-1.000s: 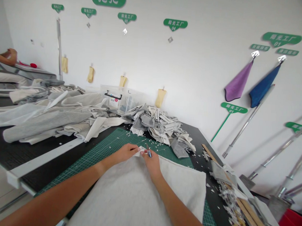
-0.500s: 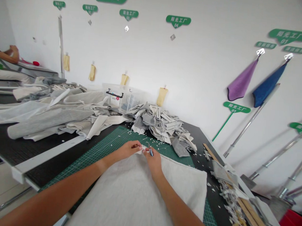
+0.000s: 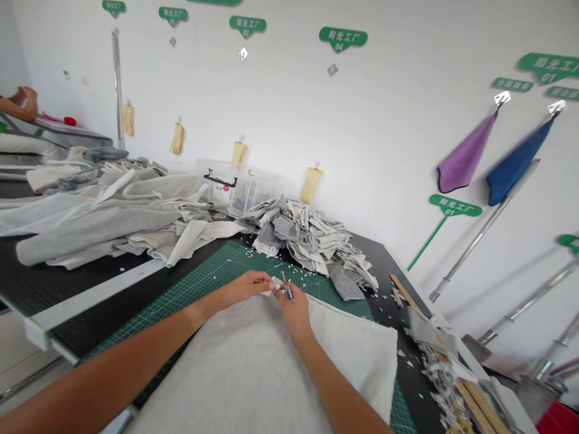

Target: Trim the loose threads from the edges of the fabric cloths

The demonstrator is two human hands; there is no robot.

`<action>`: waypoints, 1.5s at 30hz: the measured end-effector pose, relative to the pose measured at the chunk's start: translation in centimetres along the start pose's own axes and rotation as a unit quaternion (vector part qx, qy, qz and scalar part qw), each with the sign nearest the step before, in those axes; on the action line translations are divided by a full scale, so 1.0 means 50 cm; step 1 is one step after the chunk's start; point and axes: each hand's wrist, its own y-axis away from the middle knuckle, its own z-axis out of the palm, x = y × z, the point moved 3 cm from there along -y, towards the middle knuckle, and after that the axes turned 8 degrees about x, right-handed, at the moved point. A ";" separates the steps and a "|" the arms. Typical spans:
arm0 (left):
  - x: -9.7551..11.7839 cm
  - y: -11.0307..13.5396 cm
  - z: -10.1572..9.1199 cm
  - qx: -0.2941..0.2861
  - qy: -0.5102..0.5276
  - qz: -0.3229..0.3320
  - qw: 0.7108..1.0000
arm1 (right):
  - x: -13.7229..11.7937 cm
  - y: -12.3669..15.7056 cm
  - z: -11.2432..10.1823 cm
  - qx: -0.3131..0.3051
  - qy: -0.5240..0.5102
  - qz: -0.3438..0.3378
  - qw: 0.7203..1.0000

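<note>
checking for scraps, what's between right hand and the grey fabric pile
In the head view, a green cutting mat dotted with white snippets lies between the right hand and the grey fabric pile.

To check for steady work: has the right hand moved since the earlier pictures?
No, hardly: the right hand stays about in place against the green gridded cutting mat.

The left hand (image 3: 242, 286) pinched the edge of a pale grey fabric panel (image 3: 258, 369), while the right hand (image 3: 292, 308) held small scissors (image 3: 287, 286) with blue handles at that same edge, the two hands almost touching. The panel lay across a green cutting mat (image 3: 263, 260) on a black desk (image 3: 23, 276). White snippets dotted the mat. Just beyond sat a heap of grey and white offcuts (image 3: 307, 240), with long grey cloth lengths (image 3: 92, 224) to the left.
</note>
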 end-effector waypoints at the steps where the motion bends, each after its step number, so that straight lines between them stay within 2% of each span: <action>1: -0.002 -0.002 -0.001 0.001 -0.004 0.003 1.000 | 0.002 0.000 0.001 -0.001 0.006 -0.001 1.000; 5: -0.010 -0.011 -0.007 0.020 -0.027 0.013 0.999 | 0.007 -0.002 0.004 0.003 0.012 0.014 1.000; 12: -0.009 -0.003 -0.010 0.014 0.026 -0.012 1.000 | 0.001 -0.003 -0.002 0.011 0.008 0.009 1.000; 18: -0.016 -0.006 -0.008 0.001 -0.005 0.000 1.000 | -0.008 0.001 -0.004 0.011 0.021 0.005 1.000; 22: -0.023 -0.012 -0.011 0.014 -0.024 0.013 1.000 | -0.011 0.003 -0.002 0.001 0.040 -0.007 0.999; 27: -0.011 -0.010 -0.010 0.003 -0.028 0.027 0.999 | -0.017 0.007 0.000 -0.002 0.055 -0.024 0.998; 32: 0.000 -0.008 -0.012 0.024 -0.009 0.027 0.999 | -0.018 0.008 0.001 -0.008 0.052 -0.012 0.999; 35: 0.005 -0.005 -0.013 0.024 0.032 -0.004 0.999 | -0.016 0.007 0.001 -0.006 0.049 -0.008 0.999; 39: 0.020 0.008 -0.010 -0.020 0.076 -0.060 0.995 | -0.014 0.006 0.002 -0.007 0.048 -0.006 0.999; 45: 0.039 0.022 -0.006 -0.058 0.095 -0.096 0.989 | -0.020 0.007 0.000 -0.006 0.053 -0.020 0.998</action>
